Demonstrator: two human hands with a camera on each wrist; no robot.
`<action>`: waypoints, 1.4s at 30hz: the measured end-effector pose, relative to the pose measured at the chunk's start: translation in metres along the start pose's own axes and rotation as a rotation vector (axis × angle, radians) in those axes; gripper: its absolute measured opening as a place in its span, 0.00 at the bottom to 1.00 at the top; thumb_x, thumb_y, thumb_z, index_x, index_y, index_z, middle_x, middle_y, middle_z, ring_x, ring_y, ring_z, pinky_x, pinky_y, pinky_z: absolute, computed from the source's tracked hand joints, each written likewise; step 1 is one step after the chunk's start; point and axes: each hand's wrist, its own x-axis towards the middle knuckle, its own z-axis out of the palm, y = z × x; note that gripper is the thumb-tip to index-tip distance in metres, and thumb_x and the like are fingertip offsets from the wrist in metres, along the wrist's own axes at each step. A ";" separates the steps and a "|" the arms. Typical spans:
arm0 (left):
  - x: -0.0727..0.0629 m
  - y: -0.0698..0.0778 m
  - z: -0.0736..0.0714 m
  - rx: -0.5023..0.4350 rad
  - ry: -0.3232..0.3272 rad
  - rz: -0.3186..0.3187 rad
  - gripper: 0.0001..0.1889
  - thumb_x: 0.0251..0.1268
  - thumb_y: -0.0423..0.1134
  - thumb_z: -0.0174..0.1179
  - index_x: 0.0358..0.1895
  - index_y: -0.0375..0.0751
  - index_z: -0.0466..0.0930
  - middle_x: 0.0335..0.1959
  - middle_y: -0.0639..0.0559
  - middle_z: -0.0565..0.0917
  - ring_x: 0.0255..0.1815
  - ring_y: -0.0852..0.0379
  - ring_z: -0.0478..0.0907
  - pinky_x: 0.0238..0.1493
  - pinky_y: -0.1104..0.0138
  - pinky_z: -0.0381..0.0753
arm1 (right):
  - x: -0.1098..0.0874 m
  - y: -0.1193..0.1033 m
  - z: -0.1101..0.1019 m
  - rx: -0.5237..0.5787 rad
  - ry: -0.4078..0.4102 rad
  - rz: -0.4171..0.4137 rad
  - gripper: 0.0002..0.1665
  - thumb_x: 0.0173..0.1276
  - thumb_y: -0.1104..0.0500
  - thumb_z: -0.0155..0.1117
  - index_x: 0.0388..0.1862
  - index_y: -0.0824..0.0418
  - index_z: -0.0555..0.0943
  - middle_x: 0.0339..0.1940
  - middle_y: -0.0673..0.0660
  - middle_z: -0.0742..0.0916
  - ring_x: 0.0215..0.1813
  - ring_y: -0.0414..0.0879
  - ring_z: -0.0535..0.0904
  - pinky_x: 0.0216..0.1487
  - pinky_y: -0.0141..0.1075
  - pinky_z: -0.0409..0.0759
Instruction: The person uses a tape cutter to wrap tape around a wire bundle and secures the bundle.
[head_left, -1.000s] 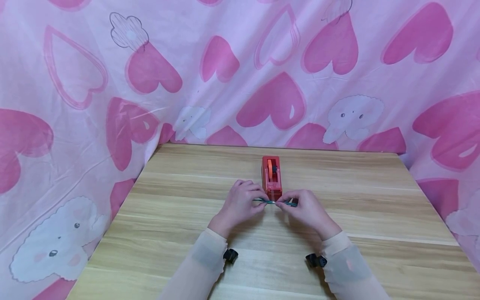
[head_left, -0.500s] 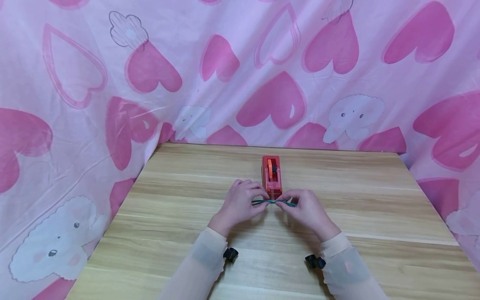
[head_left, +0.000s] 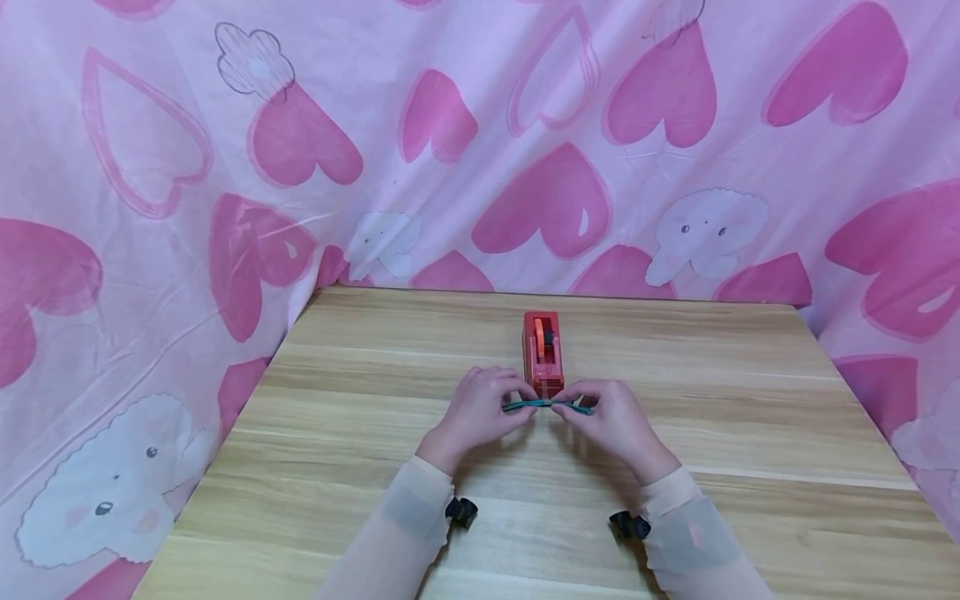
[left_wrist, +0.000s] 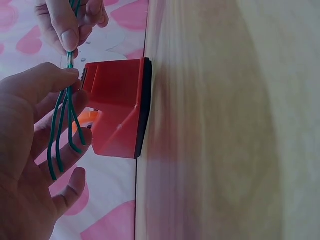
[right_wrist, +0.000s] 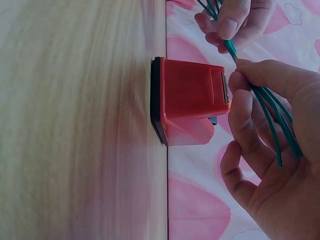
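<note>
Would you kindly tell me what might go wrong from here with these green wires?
The green wires fan out loosely beyond the pinching left hand and right hand, so strands might slip out of line. The serrated cutter of the red tape dispenser faces close to both hands; a slip might scratch one. Held above the table, the bundle could also drop if both grips loosen.
</note>
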 end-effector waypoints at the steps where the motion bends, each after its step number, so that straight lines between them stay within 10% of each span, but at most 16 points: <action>1: 0.000 0.000 0.000 0.000 0.003 0.002 0.04 0.64 0.49 0.72 0.39 0.58 0.89 0.36 0.67 0.86 0.35 0.62 0.80 0.49 0.64 0.73 | 0.000 0.000 0.000 0.001 0.003 -0.001 0.04 0.65 0.54 0.77 0.39 0.47 0.92 0.39 0.47 0.92 0.35 0.44 0.81 0.38 0.33 0.82; 42: 0.001 0.000 -0.002 -0.061 0.083 0.057 0.04 0.62 0.41 0.74 0.37 0.54 0.89 0.35 0.64 0.88 0.33 0.64 0.76 0.47 0.65 0.77 | 0.003 0.012 -0.002 0.292 -0.174 0.150 0.11 0.71 0.49 0.71 0.47 0.52 0.89 0.43 0.55 0.89 0.41 0.49 0.76 0.42 0.35 0.76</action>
